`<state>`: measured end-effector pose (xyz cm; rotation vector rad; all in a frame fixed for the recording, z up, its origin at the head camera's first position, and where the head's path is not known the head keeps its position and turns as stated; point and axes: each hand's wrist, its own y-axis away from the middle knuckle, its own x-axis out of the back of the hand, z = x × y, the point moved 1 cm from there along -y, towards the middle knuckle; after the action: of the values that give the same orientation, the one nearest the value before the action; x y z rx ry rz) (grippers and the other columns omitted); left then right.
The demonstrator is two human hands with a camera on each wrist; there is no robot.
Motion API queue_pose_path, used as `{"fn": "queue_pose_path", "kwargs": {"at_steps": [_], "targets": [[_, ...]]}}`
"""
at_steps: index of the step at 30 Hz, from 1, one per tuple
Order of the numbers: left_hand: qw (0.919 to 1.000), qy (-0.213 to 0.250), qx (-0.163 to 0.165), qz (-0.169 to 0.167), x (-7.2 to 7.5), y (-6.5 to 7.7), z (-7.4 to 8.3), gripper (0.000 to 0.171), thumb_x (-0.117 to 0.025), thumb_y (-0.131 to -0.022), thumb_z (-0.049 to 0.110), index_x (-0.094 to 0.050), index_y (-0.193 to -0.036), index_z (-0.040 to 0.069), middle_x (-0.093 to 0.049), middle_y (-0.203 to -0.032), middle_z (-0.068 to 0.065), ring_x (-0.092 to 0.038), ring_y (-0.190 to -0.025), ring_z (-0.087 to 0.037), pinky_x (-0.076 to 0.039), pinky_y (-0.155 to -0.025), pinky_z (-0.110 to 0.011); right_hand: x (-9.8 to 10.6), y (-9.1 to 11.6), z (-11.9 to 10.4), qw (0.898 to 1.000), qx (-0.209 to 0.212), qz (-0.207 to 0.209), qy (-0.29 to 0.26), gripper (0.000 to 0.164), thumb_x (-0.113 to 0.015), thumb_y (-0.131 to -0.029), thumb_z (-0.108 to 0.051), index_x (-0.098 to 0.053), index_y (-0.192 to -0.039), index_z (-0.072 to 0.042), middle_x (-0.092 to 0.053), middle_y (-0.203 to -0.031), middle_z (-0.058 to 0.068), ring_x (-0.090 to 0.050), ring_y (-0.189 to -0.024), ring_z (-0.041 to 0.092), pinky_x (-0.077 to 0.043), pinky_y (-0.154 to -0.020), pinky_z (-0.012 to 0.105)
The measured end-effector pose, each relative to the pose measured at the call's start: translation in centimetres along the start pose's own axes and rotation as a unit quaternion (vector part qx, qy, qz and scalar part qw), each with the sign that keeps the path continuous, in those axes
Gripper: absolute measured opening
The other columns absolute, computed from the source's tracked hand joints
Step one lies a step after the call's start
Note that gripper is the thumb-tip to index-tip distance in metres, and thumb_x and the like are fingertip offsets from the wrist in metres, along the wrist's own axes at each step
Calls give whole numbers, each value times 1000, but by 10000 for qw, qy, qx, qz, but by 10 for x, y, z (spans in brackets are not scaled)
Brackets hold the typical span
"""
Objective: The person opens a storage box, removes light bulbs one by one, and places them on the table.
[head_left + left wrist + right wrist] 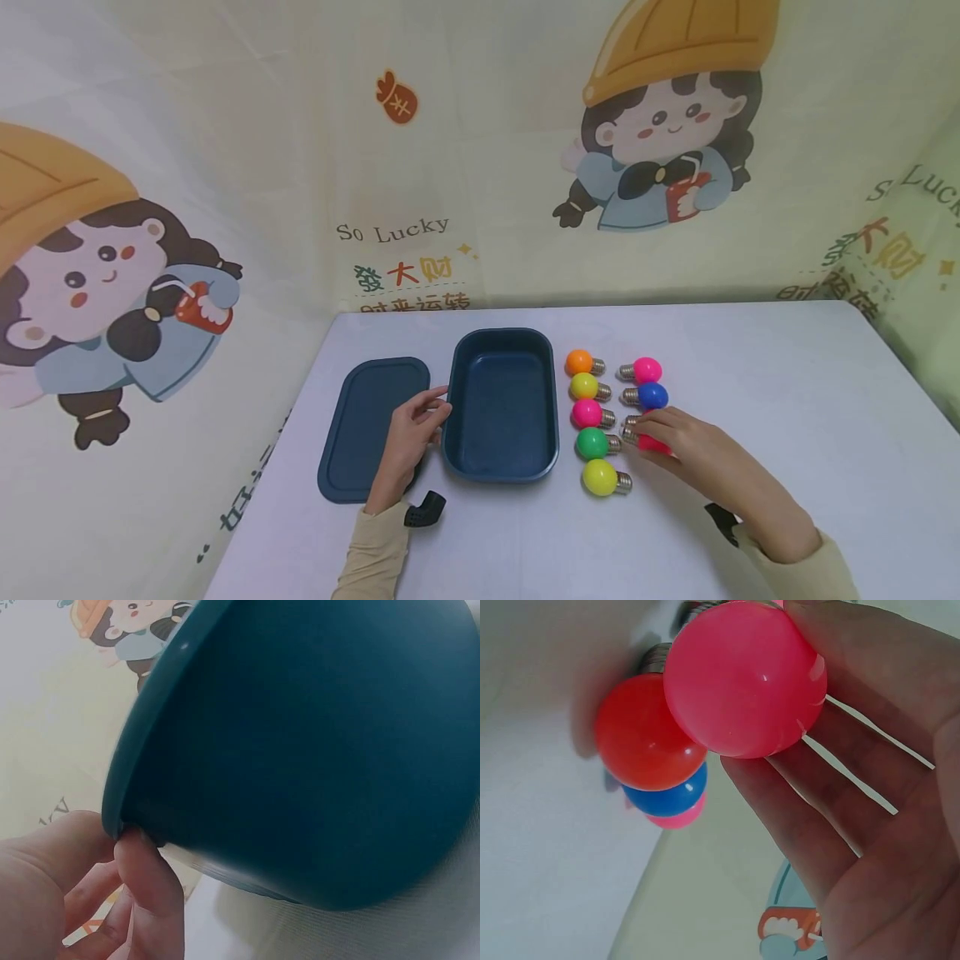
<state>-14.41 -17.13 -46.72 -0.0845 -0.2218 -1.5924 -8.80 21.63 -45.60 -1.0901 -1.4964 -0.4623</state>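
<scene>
Beside the left wall of a dark blue box (502, 408), my left hand (408, 437) pinches its rim between thumb and finger, as the left wrist view shows. My right hand (693, 446) holds a pink light bulb (742, 682) by its round globe, with the metal base pointing left in the head view. Just behind that bulb lies a red bulb (649, 735), mostly hidden by the hand in the head view. Beyond it in the same column are a blue bulb (652, 396) and another pink bulb (648, 370).
Left of the held bulb runs a column of bulbs: orange (578, 362), yellow (583, 386), pink (587, 413), green (592, 443) and a nearer yellow one (599, 477). A flat dark blue lid (356, 425) lies left of the box. Printed cloth (510, 167) hangs behind the white table (780, 375).
</scene>
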Motion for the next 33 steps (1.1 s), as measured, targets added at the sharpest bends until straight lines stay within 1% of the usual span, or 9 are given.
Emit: {"fn": "queue_pose_path", "kwargs": {"at_steps": [9,16,24,33], "targets": [[10000,-2,0,6,0,0,-4,37,-67,-95,10,-63,-131,2,-64,-104,-13,-59,-71,-10,-51,-58,-24,-3,4,7,9990,-102,-420,-151,38,-88,-70,-7,-75,-105,-10,-72,-104,3,-68,-98,23,-58,-79,35],[10000,-10,-20,-2,1,0,-5,37,-67,-95,10,-63,-130,1,-64,-102,-11,-58,-69,-10,-51,-58,-25,-7,7,10,9992,-33,-397,-94,37,-87,-71,-7,-75,-106,-9,-73,-106,4,-67,-102,25,-58,-82,38],[10000,8,33,42,1,-1,-6,36,-67,-95,11,-63,-130,2,-64,-103,-11,-57,-68,-11,-50,-58,-23,-12,9,12,9989,-40,-451,-97,37,-87,-71,-5,-76,-105,-13,-72,-107,1,-65,-104,24,-58,-81,37],[9999,-54,-44,79,0,-1,-4,35,-67,-95,11,-64,-129,1,-64,-105,-15,-58,-69,-11,-51,-58,-24,-16,10,15,9988,28,-480,52,40,-89,-66,-2,-75,-102,-12,-71,-106,2,-65,-104,25,-58,-81,37]]}}
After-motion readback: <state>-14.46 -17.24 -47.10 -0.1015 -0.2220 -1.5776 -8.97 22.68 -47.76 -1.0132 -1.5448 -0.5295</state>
